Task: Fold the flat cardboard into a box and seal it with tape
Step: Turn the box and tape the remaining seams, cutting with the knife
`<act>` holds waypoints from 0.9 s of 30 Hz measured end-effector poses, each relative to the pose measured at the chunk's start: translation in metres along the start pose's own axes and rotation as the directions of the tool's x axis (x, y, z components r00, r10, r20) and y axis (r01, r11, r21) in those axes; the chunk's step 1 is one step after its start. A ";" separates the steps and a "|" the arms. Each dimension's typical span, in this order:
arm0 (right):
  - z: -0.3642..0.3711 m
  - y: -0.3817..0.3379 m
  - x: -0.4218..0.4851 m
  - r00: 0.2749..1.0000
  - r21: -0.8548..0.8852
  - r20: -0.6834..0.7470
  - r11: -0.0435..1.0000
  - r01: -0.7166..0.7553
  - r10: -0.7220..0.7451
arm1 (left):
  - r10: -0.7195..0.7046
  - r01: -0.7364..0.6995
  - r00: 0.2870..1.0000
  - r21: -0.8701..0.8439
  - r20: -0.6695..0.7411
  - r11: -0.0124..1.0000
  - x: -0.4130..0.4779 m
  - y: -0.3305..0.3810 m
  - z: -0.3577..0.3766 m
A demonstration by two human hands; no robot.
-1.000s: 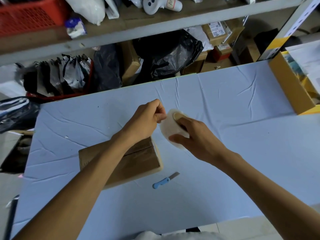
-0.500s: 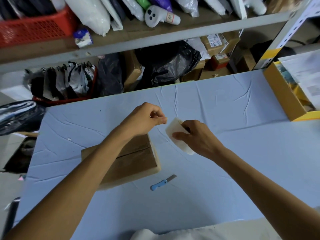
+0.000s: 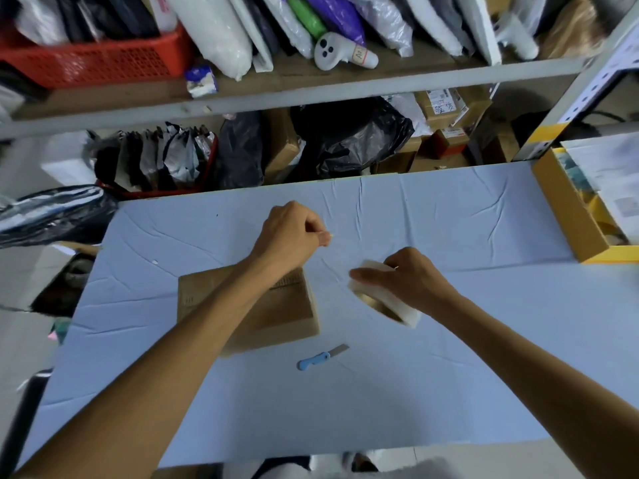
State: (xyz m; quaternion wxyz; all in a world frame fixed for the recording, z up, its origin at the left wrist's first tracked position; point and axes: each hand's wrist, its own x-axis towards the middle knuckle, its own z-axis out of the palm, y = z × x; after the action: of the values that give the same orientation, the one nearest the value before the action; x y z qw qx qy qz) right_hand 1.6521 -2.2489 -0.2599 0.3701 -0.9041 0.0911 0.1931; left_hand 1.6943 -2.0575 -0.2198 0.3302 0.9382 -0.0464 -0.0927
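A brown cardboard box (image 3: pixel 276 316) lies folded on the blue-covered table (image 3: pixel 449 375), partly under my left forearm. My right hand (image 3: pixel 411 281) grips a roll of clear tape (image 3: pixel 390 302) just right of the box. My left hand (image 3: pixel 294 233) is held above the box's far edge, thumb and forefinger pinched on the free end of the tape. The clear strip stretched between the two hands is hardly visible.
A small blue-handled knife (image 3: pixel 321 357) lies on the table in front of the box. An open yellow-edged carton (image 3: pixel 581 216) stands at the table's right edge. Shelves (image 3: pixel 311 91) packed with bags and boxes run behind the table.
My hands have drawn apart: the right hand moved the tape roll right and toward me, while the left keeps pinching the tape end. The view shifted downward.
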 end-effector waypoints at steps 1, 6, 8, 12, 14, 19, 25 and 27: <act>-0.002 -0.002 -0.003 1.000 0.063 -0.012 0.998 0.030 -0.029 | -0.015 0.015 1.000 -0.019 -0.002 1.000 0.002 -0.001 -0.003; -0.003 -0.011 -0.024 0.976 0.337 0.125 0.933 0.127 -0.178 | -0.020 0.020 1.000 -0.024 0.017 1.000 0.011 -0.006 -0.021; 0.001 -0.009 -0.029 0.976 0.351 0.138 0.930 0.110 -0.168 | 0.008 -0.008 1.000 0.000 0.027 1.000 0.013 -0.008 -0.023; 0.011 -0.005 -0.038 0.995 0.255 0.056 0.965 0.065 -0.082 | 0.059 -0.060 0.997 0.027 0.050 0.998 0.014 -0.013 -0.018; 0.016 -0.007 -0.035 0.999 0.096 0.010 0.995 -0.033 0.032 | 0.094 -0.095 0.995 0.049 0.035 0.994 0.015 -0.016 -0.017; 0.028 -0.010 -0.040 0.959 0.022 0.065 0.961 -0.276 0.274 | 0.194 -0.196 0.980 0.052 0.043 0.979 0.023 -0.026 -0.020; 0.051 -0.023 -0.064 0.946 0.323 -0.100 0.909 -0.264 0.310 | 0.245 -0.251 0.963 0.038 0.114 0.967 0.043 -0.043 -0.028; 0.056 -0.031 -0.069 0.925 0.326 -0.117 0.894 -0.307 0.360 | 0.265 -0.274 0.954 0.053 0.138 0.960 0.047 -0.047 -0.030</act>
State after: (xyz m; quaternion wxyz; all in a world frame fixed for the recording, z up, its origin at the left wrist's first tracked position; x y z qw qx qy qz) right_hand 1.5834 -2.1860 -0.2474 0.4554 -0.8211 0.3057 0.1578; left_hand 1.7480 -2.0093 -0.2330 0.3023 0.9262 -0.1988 -0.1060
